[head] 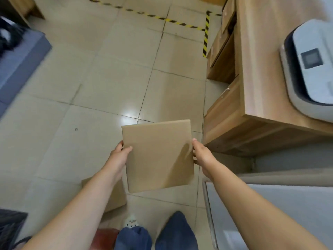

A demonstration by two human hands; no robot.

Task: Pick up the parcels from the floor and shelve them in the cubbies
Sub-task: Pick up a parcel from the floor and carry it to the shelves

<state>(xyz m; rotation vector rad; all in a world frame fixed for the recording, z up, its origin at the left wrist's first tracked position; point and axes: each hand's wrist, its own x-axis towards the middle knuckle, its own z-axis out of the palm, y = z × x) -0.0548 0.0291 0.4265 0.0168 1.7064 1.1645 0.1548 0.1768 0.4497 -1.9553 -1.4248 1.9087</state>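
Observation:
A plain brown cardboard parcel (158, 156) is held in the air above the tiled floor, in the lower middle of the head view. My left hand (119, 156) grips its left edge, thumb on the top face. My right hand (201, 155) holds its right edge, fingers hidden under the parcel. A second brown parcel (115, 197) lies on the floor below, partly covered by my left forearm. No cubbies are in sight.
A wooden desk (261, 105) with drawers stands on the right, a white and dark machine (310, 69) on top. A grey-white cabinet (270, 204) is at lower right. A blue-grey box (19, 65) sits left. Yellow-black tape (206, 33) marks the far floor.

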